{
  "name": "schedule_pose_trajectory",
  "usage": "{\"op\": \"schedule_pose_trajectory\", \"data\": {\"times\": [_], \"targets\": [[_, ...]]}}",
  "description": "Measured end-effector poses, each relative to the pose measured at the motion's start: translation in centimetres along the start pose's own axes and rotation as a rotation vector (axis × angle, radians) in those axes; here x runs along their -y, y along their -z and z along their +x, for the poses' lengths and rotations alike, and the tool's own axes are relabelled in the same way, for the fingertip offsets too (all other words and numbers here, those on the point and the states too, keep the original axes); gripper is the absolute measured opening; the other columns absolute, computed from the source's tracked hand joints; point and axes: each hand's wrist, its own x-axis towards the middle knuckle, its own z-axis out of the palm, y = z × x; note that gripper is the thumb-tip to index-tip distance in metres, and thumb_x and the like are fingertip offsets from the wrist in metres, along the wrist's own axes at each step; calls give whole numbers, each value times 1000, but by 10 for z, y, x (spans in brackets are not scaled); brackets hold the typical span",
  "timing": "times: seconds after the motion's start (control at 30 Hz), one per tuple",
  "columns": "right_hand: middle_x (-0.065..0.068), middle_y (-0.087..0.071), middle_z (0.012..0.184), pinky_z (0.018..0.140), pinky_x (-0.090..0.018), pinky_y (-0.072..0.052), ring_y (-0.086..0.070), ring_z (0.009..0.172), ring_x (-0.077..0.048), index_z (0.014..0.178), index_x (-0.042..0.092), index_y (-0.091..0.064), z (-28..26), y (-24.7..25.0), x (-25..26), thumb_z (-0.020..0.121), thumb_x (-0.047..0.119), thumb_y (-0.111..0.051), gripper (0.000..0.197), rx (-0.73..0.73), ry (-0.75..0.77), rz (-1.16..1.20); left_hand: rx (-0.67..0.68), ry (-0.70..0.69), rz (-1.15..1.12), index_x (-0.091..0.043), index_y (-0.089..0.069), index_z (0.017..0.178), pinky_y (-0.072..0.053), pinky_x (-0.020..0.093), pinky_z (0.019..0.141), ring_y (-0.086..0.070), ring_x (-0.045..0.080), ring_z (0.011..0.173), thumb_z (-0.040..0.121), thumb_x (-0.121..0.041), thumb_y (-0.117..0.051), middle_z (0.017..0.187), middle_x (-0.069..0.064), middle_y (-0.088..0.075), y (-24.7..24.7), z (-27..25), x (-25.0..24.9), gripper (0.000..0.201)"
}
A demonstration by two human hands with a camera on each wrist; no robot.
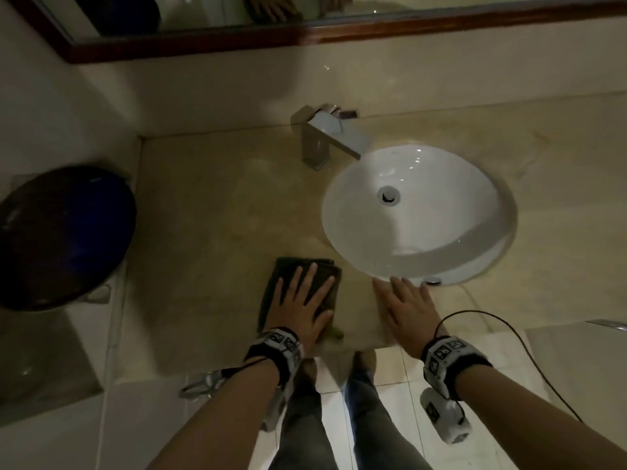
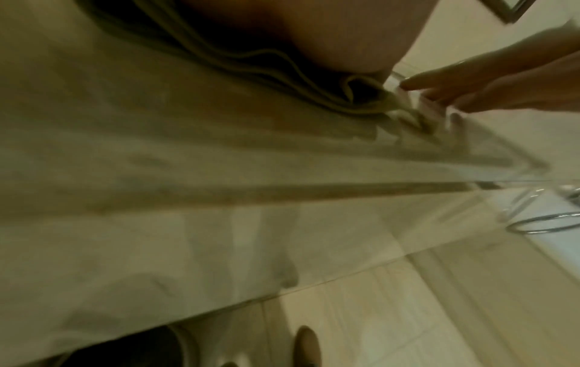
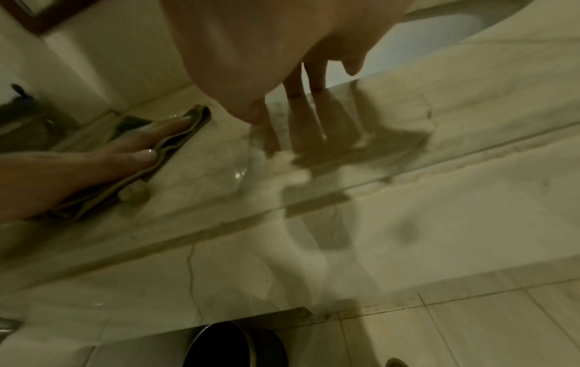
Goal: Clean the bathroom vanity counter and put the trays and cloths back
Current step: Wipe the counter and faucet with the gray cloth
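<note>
A folded dark olive cloth [image 1: 288,269] lies on the beige marble counter [image 1: 217,205], near its front edge and left of the sink. My left hand [image 1: 302,296] lies flat on the cloth with its fingers spread, pressing it down. The cloth's folded layers [image 2: 257,74] show under my palm in the left wrist view, and in the right wrist view the cloth [image 3: 176,139] lies under my left fingers. My right hand [image 1: 403,307] rests flat on the bare counter just in front of the sink rim, fingers straight, holding nothing.
A white oval sink [image 1: 420,215] with a chrome drain is set in the counter at right, a square chrome faucet [image 1: 329,137] behind it. A dark round bin [image 1: 61,235] stands left of the counter. A wood-framed mirror [image 1: 339,32] hangs above. A black cable [image 1: 509,327] runs from my right wrist.
</note>
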Motion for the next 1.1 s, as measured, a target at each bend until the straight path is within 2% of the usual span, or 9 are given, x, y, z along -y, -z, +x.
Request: {"op": "schedule_pose_trajectory", "data": {"times": [0.07,0.13,0.27,0.37,0.6,0.73,0.83,1.0,1.1], "targets": [[-8,-28,150,116,-44,-11,-26,138,-28,151,28,-11,3,7,-4,94,41,-26,60,25,36,30,-30,116,9,-46,16,146,4,49,115,3,24,148,87,-68,5,158,-6,18,8,7,18,64],[-7,-36,142,110,-38,-25,-36,129,-26,151,26,-15,8,15,-10,96,35,-38,61,45,83,45,-49,275,-4,-45,22,144,8,48,114,7,23,147,82,-71,11,157,-5,22,18,16,33,68],[-3,-47,128,89,-37,-46,-47,114,-22,149,31,-21,23,26,-21,93,29,-39,59,116,126,21,-16,477,-110,-42,21,145,6,48,118,17,22,146,94,-62,-13,156,-4,28,29,28,47,65],[0,-53,116,83,-35,-48,-50,109,-20,142,35,-32,32,32,-22,91,28,-40,52,138,93,73,-3,549,-152,-42,20,146,6,48,118,19,21,145,96,-59,-17,155,-4,29,33,38,51,64],[0,-60,109,80,-32,-44,-57,100,-21,116,21,-54,36,31,-24,92,30,-40,30,66,27,113,-85,607,-174,-42,15,148,3,52,117,13,23,146,97,-58,-17,158,-2,21,66,106,91,63],[2,-66,103,78,-31,-47,-62,95,-22,108,24,-61,43,33,-20,89,34,-37,32,29,-65,173,-182,602,-161,-40,11,149,2,54,116,10,26,147,97,-57,-17,160,0,16,73,139,96,62],[5,-70,101,82,-30,-45,-64,96,-22,105,27,-66,45,36,-20,89,28,-48,25,-1,-157,233,-208,581,-136,-37,8,151,1,57,116,8,29,147,97,-56,-20,160,3,13,71,140,88,64],[4,-74,100,97,-41,-44,-66,96,-23,103,29,-72,42,38,-19,84,16,-55,29,-41,-281,356,-208,242,9,-34,4,152,-1,60,113,-3,35,146,93,-60,-11,161,10,3,46,112,22,66],[6,-72,107,100,-42,-42,-64,104,-20,104,28,-73,45,40,-23,84,16,-56,29,-18,-272,393,-173,62,14,-34,-14,152,-5,60,113,-8,36,146,90,-60,-16,161,9,-4,25,79,-33,67]]}}
